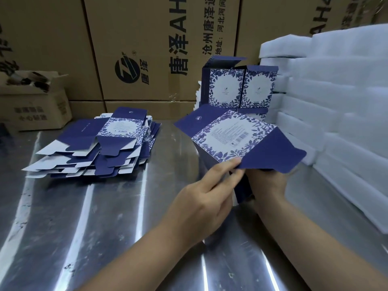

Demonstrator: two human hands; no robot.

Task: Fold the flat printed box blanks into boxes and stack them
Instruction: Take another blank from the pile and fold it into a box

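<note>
Holding one box blank (231,133) above the tabletop (105,217), our left hand (201,198) pinches its near edge and our right hand (266,181) grips beneath. We judge it is being squared open, and flap-tucking comes next.

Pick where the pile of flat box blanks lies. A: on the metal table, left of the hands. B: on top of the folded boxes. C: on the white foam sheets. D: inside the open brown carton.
A: the pile of flat blanks lies on the metal table, left of the left hand and right hand, which hold a half-folded blank.
</note>
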